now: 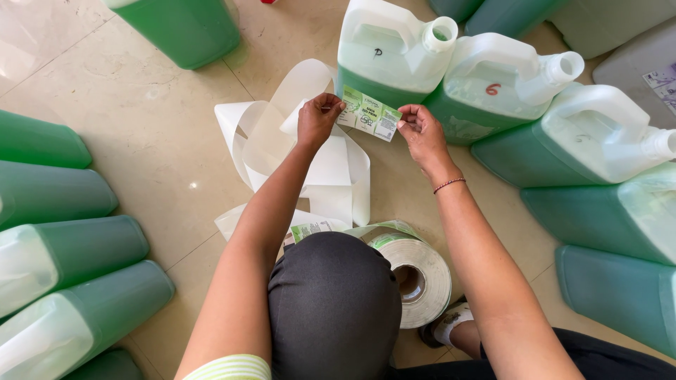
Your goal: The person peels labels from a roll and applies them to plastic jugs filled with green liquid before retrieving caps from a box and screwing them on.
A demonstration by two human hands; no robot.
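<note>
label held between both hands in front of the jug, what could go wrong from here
1. The label is pinched only at its two ends by the left hand and right hand, so it might sag or go on crooked against the jug.
2. The jug's spout looks uncapped, and a knock could spill green liquid.
3. The loose backing strip curls on the floor by the label roll; it could snag or be slipped on.
</note>
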